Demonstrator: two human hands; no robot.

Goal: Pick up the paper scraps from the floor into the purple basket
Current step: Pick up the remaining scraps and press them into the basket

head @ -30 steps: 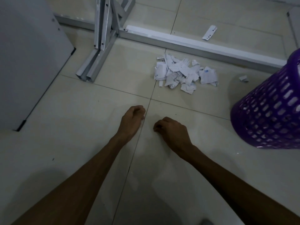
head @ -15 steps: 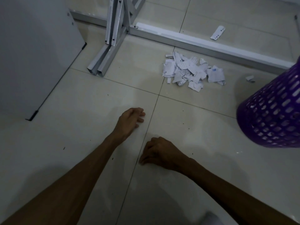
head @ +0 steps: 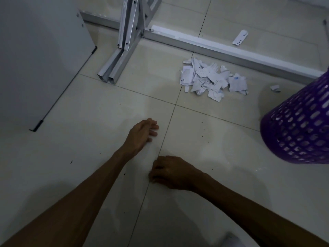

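The scraps (head: 212,79) lie in one loose pile on the floor (head: 89,122) beside the metal rail (head: 231,52), well ahead of both hands. Light and thin, they could scatter or slip from a hurried scoop, and the basket (head: 299,129), tilted at the right edge, might tip if knocked. Two strays could be missed: one strip (head: 240,37) beyond the rail, one bit (head: 275,88) near the basket. Count: one pile, two strays, one basket, two hands. Left hand (head: 142,135) has its fingers relaxed, nearly straight, empty; right hand (head: 173,172) has its fingers curled under, apparently on nothing
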